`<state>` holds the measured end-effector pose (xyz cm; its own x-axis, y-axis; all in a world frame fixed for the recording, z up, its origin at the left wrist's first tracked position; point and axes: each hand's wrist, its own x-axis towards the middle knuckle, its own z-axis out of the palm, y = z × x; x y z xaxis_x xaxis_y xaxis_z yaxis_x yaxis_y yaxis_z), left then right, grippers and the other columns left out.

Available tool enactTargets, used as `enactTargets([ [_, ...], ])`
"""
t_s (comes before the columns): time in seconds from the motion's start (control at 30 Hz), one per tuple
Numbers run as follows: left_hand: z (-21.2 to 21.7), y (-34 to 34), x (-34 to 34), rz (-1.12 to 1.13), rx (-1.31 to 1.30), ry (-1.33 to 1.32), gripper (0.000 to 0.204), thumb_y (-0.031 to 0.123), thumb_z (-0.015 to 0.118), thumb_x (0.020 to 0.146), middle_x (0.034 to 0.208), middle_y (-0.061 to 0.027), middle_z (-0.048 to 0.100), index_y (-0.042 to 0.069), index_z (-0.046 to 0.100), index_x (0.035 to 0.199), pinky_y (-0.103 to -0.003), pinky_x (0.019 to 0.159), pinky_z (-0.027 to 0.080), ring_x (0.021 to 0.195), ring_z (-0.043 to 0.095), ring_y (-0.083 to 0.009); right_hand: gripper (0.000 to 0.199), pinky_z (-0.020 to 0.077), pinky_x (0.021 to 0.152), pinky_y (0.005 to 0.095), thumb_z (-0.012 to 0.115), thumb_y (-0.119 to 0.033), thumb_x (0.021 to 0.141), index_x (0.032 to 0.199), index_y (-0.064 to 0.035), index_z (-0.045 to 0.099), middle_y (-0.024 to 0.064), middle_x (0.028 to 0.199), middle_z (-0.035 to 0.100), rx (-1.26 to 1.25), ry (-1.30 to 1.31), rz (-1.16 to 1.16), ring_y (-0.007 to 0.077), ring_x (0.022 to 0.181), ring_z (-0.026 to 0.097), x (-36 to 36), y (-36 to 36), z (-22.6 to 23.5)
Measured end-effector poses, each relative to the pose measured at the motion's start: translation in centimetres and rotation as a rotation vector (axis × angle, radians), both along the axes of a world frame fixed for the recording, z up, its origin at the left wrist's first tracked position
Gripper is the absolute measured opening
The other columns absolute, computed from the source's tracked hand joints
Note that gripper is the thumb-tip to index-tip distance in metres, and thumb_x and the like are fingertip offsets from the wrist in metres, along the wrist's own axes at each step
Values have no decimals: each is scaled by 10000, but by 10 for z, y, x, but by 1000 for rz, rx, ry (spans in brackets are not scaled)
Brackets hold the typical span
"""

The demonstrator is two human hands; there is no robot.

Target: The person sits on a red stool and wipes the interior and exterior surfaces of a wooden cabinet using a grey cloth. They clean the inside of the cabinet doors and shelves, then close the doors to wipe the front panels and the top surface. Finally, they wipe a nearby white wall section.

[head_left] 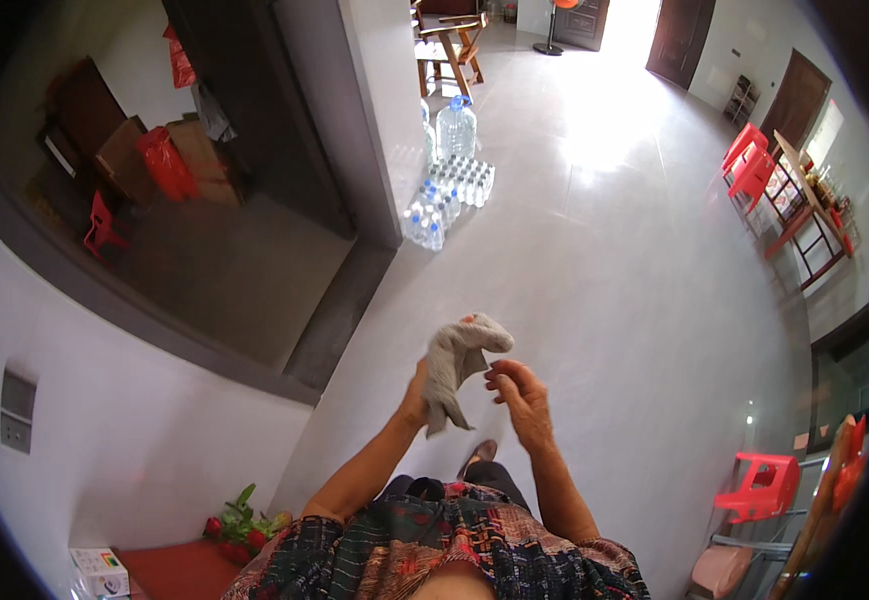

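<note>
Her left hand [416,388] grips a crumpled grey cloth rag [457,362] held up at waist height over the tiled floor [634,260]; the right hand [517,388], fingers curled, pinches nothing, just beside it.

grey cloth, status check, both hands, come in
Left hand gripping grey cloth, held up at waist height. Right hand beside it, fingers curled, not clearly touching. Nothing between hands and cloth.

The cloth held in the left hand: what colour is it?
Grey; the cloth shows best in the head view.
</note>
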<state>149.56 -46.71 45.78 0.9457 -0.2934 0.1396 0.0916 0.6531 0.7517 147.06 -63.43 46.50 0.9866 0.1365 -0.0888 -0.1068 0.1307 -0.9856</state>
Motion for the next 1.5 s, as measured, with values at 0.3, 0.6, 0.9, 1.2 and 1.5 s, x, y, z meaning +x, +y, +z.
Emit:
enactTargets([
  [0.3,-22,-64,143,413,1054,-457,448,191,467,892,1470,-162,109,196,419,1338,-484,1077,127,1333,107,-387,522,410,920,338,442,-343,910,1280,20,386,130,1212,487,491,182,-3,211,1090,495,168,3,-29],
  [0.6,-7,-91,343,166,1369,-940,581,186,577,794,1434,-238,144,210,404,1348,-537,1039,163,1288,159,-462,538,417,938,384,282,-425,953,1259,-6,425,151,1214,517,869,182,-333,269,1075,529,353,-52,-33],
  [0.9,3,-159,501,5,1124,-931,363,248,592,835,1184,-170,466,70,546,1148,-415,924,368,1132,440,-321,563,465,848,398,312,-521,912,1147,-52,514,134,1060,586,1025,220,-298,278,926,576,513,-127,-67],
  [1.2,28,-137,689,504,1245,-800,288,201,669,782,977,-99,595,83,610,1038,-384,828,433,928,566,-269,570,470,854,400,309,-508,923,1222,-49,468,125,1133,551,819,399,-12,275,985,558,738,-120,-29],
  [1.5,95,49,793,1392,1825,-447,501,217,582,863,1326,-170,293,23,381,1278,-453,997,304,1239,301,-353,553,468,846,431,255,-482,937,1260,-69,429,105,1141,525,776,306,161,263,1017,536,912,-66,2],
])
